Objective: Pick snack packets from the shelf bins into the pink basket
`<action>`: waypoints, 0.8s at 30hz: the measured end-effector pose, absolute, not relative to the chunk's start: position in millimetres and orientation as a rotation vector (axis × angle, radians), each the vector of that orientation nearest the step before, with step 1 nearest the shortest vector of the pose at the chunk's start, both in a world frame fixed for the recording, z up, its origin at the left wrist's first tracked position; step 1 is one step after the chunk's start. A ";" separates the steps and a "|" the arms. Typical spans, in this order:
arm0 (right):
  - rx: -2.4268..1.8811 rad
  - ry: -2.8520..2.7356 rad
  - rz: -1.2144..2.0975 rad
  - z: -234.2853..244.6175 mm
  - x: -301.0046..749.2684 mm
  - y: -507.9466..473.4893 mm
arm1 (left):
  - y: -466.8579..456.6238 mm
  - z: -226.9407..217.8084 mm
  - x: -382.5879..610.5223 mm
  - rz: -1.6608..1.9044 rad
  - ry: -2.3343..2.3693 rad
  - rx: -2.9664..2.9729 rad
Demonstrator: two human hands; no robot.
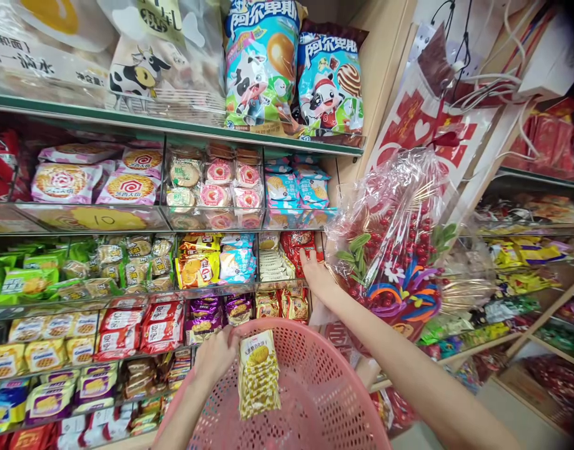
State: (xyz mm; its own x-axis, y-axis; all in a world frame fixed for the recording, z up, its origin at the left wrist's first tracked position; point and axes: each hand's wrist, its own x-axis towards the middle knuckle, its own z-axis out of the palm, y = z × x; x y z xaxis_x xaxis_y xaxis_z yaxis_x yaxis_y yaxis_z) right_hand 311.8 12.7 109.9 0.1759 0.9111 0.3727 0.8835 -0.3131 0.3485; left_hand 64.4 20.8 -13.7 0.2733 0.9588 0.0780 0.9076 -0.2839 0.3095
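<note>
My left hand (215, 356) is closed on the rim of a pink plastic basket (333, 369) with holes in its wall. Inside the basket lies one pack of biscuits (258, 375) in a yellow and white wrapper. Out at the shelf, my right hand (316, 274) reaches into a compartment of red snack packets (298, 242). Its fingers look apart and touch or nearly touch the packets; the fingertips are partly hard to make out. Just left of it stand cream-coloured packets (276, 267) in a row.
Tiered shelves with clear dividers hold wrapped biscuits (120, 328) and crackers (66, 181). Large candy bags (263, 69) stand on the top shelf. A cellophane-wrapped bouquet (394, 250) hangs close beside my right forearm. White cables (497, 81) dangle at upper right.
</note>
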 end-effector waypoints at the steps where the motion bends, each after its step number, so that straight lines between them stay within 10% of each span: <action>1: 2.371 1.803 0.824 110.1 312.3 12.1 | 21.0 -14.0 64.4 0.372 1.741 2.337; 24: 2.361 1.912 0.919 107.8 300.2 3.4 | 27.8 -14.0 63.8 0.375 1.702 2.367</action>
State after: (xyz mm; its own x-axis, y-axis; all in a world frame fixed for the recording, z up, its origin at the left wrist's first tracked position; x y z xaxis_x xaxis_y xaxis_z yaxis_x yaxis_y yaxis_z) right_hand 300.2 3.4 107.8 0.1070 0.8865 0.4502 0.9055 -0.2739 0.3241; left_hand 63.8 27.8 -14.0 0.3043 0.9486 0.0869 0.8973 -0.3161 0.3080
